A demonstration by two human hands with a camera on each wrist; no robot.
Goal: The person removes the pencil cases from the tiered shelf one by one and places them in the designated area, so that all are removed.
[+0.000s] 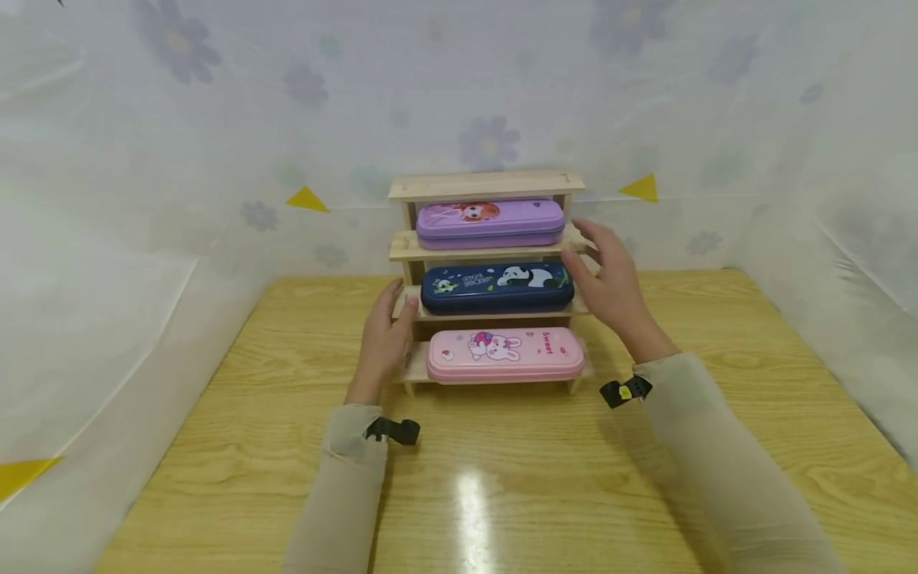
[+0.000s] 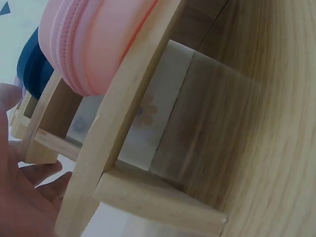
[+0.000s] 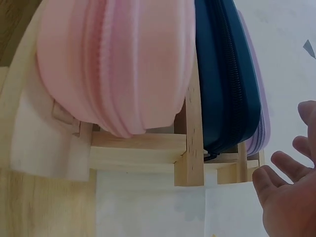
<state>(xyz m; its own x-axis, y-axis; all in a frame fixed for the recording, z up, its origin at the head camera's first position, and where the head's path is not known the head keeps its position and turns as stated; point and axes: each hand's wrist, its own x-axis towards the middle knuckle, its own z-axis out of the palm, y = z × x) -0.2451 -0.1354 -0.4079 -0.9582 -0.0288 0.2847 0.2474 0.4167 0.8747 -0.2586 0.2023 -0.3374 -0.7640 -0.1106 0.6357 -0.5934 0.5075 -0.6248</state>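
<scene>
A light wooden stepped rack point(image 1: 488, 186) holds three pencil cases, one above another. The purple case point(image 1: 495, 226) with a cartoon girl is highest, the dark blue panda case point(image 1: 495, 291) is in the middle, and the pink rabbit case point(image 1: 505, 355) lies lowest. At the rack's left end is my left hand point(image 1: 383, 339), thumb near a middle step and fingers beside the wood; firm contact cannot be made out. My right hand point(image 1: 613, 283) hovers by the right end, fingers slightly bent, with a gap to the rack in the right wrist view. Neither hand holds a case.
The rack stands on a wood-grain table point(image 1: 488, 462). Behind it hangs a pale flower-patterned sheet point(image 1: 445, 96) with yellow triangles, and similar sheeting encloses both sides. Dark straps point(image 1: 394, 430) circle the wrists over beige sleeves.
</scene>
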